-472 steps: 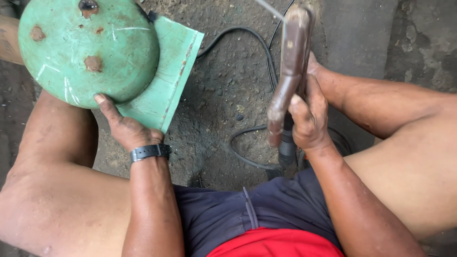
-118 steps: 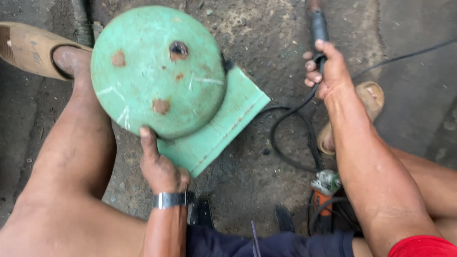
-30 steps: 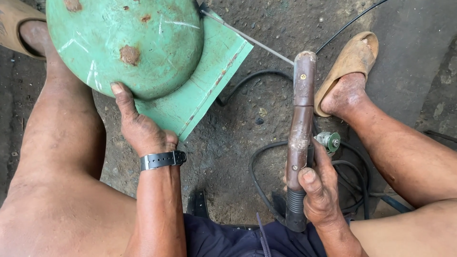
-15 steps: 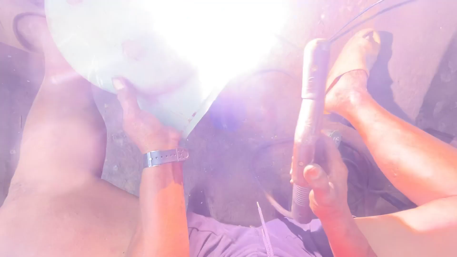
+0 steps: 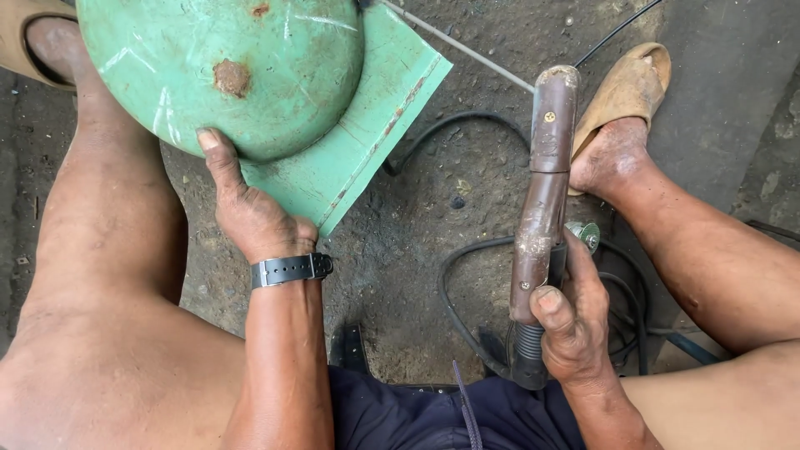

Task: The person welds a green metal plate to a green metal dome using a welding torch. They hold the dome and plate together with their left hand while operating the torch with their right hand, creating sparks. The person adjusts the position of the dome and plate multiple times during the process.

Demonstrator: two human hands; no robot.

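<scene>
A person squats over a dark, gritty concrete floor (image 5: 467,192), seen from above, bare legs spread to either side. At the floor's top left corner sits a large, round, domed green metal piece (image 5: 225,67), scratched and spotted with rust, resting on a flat green metal plate (image 5: 367,142) whose corner points toward the middle of the floor. The left hand (image 5: 250,212), with a black wristwatch (image 5: 292,269) on its wrist, grips the near edge of the dome and plate, thumb pressed up against the dome's rim. To the right, well apart from the green piece, the right hand (image 5: 575,321) is closed around the lower end of a long, brown, worn welding electrode holder (image 5: 542,208), held upright. A thin grey welding rod (image 5: 458,46) runs from the holder's top up-left to the plate's upper edge. Black cables (image 5: 467,258) loop on the floor between the hands. A tan sandal (image 5: 625,87) covers the right foot near the top right corner.
</scene>
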